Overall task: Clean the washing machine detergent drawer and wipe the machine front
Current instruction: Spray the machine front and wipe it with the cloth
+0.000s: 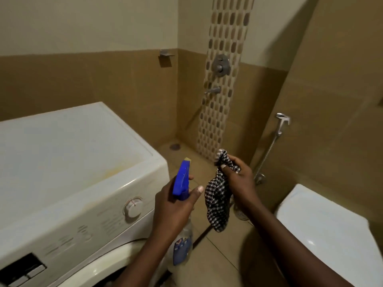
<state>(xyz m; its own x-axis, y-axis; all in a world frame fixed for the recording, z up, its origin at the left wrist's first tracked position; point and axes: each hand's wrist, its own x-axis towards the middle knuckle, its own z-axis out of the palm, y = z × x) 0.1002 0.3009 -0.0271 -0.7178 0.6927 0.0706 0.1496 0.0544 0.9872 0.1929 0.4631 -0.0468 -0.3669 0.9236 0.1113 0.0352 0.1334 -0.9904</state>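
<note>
Two bare hands are raised in the head view, both to the right of the washing machine [78,183]. Its detergent drawer slot [22,269] shows as a dark opening at the lower left of the machine front, well apart from both hands; whether the drawer itself sits in it cannot be told. Its round dial [133,208] lies on the control panel, just left of the left hand.

Left hand [176,206]: wrapped closed around the neck of a spray bottle [182,241], thumb up beside the blue trigger head [182,179]. The clear bottle body hangs below the hand, in front of the machine's right front corner.

Right hand [238,183]: closed on a black-and-white checked cloth [217,199], pinching its upper part between thumb and fingers. Most of the cloth hangs loose below the grip, between the two hands and further from the machine than the bottle.

Surface and room: the machine top is white, with yellowish staining toward its front edge. Right of the machine runs a beige tiled floor [207,255] with a round drain near the far corner. Beyond the machine, a pebble-pattern wall strip carries a shower mixer [221,64] and a spout. Farther right, a hand sprayer [282,121] hangs on the wall above a white toilet lid [323,224].
</note>
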